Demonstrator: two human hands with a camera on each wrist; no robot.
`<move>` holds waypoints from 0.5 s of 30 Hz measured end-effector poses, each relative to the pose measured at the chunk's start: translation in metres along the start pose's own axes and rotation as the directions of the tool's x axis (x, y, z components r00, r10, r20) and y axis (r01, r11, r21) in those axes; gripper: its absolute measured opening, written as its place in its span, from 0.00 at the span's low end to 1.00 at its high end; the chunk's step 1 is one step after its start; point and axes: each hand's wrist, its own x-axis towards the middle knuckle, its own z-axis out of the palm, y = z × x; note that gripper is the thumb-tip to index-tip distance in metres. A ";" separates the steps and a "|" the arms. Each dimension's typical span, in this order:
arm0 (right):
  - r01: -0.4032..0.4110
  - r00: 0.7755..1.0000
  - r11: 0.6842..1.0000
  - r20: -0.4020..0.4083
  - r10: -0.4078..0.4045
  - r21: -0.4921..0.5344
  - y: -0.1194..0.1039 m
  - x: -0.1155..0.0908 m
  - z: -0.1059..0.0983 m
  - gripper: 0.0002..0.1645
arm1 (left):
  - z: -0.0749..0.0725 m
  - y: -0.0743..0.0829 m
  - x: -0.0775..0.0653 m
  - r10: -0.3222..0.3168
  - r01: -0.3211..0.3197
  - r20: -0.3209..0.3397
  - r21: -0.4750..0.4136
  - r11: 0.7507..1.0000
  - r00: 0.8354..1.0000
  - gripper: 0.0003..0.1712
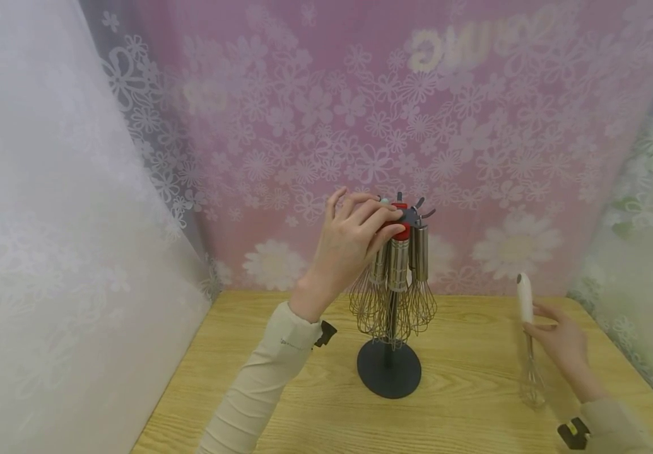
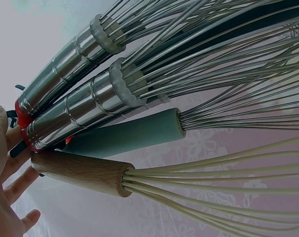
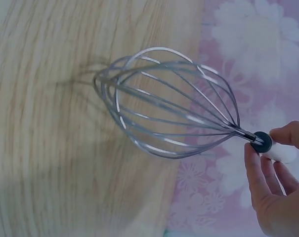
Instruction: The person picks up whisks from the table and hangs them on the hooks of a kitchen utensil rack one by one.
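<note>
A black stand (image 1: 389, 369) rises from a round base, with several whisks hanging from its hooks. My left hand (image 1: 354, 230) is at its top, thumb and index finger pinching the hub while the other fingers spread outward. Near that hand hang steel-handled whisks (image 2: 72, 106) with red ends, a green-handled whisk (image 2: 132, 133) and a wooden-handled whisk (image 2: 85, 173) with cream wires. Off to the right, my right hand (image 1: 561, 340) holds a white-handled whisk (image 1: 525, 299) between thumb and fingers, handle up. Its wire head (image 3: 169, 103) points down, close over the table.
The wood-grain table (image 1: 462, 403) lies beneath the stand. A pink floral curtain (image 1: 303, 145) hangs behind it, with a pale sheet (image 1: 65, 252) on the left and another floral curtain (image 1: 644, 239) on the right.
</note>
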 end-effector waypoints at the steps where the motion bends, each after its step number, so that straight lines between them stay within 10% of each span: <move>1: 0.007 1.000 1.000 -0.010 -0.007 0.015 -0.003 0.000 0.001 0.35 | 0.000 0.000 0.000 0.000 0.000 -0.001 0.001 1.000 1.000 0.13; 15: 0.053 0.991 0.977 -0.128 -0.027 0.204 -0.048 -0.007 0.007 0.37 | 0.000 0.002 0.000 -0.010 0.010 -0.011 0.008 1.000 1.000 0.13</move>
